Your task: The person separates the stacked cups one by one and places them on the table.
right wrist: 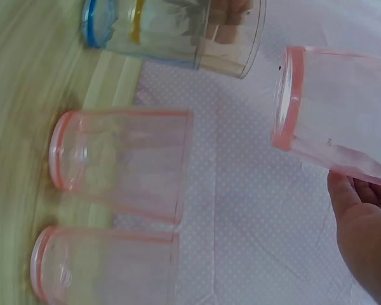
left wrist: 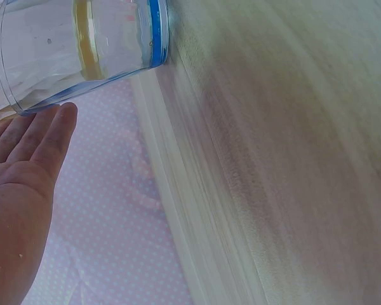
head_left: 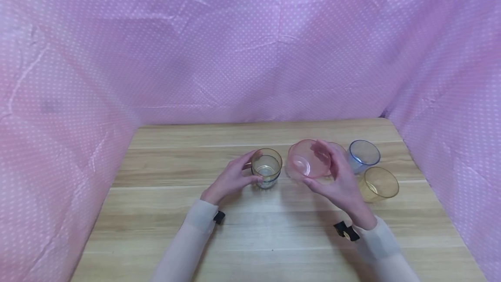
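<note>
My left hand [head_left: 231, 179] grips a stack of clear cups [head_left: 267, 169] on the table, thumb on the near side and fingers on the far side. In it a yellow-tinted cup sits inside a blue-based one, as its yellow and blue bands [left wrist: 155, 32] show in the left wrist view. A pink cup [right wrist: 343, 108] is held up off the table by my right hand [head_left: 345, 186], between thumb and fingers. Below it two more pink cups stand upright, a nearer-to-stack cup [right wrist: 127, 159] and another cup [right wrist: 114, 270]; in the head view they are partly hidden.
Right of my right hand stand a blue cup [head_left: 364, 155] and a yellow cup [head_left: 379, 184], both upright. The wooden table [head_left: 250, 238] ends at a pink dotted cloth [head_left: 242, 55] hanging at the back and sides.
</note>
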A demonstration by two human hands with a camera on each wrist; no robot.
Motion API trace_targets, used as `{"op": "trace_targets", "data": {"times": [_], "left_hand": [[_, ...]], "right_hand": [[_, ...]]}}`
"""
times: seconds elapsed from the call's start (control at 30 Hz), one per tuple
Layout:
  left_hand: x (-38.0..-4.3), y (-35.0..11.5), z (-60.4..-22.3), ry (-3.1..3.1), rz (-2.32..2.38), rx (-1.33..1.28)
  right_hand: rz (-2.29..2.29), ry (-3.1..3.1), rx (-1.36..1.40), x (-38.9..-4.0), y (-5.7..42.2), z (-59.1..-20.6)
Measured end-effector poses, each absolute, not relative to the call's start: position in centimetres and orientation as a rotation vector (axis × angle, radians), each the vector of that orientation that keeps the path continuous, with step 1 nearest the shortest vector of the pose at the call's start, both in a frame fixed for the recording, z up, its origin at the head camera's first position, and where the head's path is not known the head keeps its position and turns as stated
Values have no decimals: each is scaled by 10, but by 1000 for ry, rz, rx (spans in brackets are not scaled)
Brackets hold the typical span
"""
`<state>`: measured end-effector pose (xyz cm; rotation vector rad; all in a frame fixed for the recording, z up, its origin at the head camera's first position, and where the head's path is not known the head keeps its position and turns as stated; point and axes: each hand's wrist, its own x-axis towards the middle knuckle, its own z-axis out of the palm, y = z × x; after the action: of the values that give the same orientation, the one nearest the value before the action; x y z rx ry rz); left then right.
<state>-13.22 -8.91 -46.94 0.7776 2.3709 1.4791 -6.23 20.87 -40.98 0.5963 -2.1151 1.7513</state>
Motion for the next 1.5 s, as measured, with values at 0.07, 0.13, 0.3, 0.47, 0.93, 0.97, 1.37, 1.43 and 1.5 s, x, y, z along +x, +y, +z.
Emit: {"op": "trace_targets", "data": {"times": [0.07, 0.13, 0.3, 0.47, 0.93, 0.97, 1.37, 1.43, 1.5], "left_hand": [[-132, -89, -469, 2374, 1479, 777], [-131, -89, -469, 2374, 1482, 775], [-131, -89, -468, 2388, 1475, 755], [-131, -89, -469, 2399, 1475, 759], [-130, -89, -470, 2390, 1476, 746], [-131, -89, -470, 2390, 1473, 745], [-130, -89, -469, 2413, 1462, 773], [-130, -89, -469, 2412, 1463, 773], [-130, -89, -469, 2410, 1464, 774]], "right_hand": [[1750, -2097, 607, -61, 212, -412], [1748, -2079, 615, -59, 216, -414], [1715, -2126, 573, -55, 227, -418], [1665, -2201, 526, -50, 235, -425], [1599, -2336, 293, -32, 251, -451], [1595, -2345, 276, -31, 253, -453], [1436, -2515, 124, -20, 267, -471], [1424, -2528, 118, -19, 269, -473], [1412, -2542, 115, -18, 270, -475]]}}
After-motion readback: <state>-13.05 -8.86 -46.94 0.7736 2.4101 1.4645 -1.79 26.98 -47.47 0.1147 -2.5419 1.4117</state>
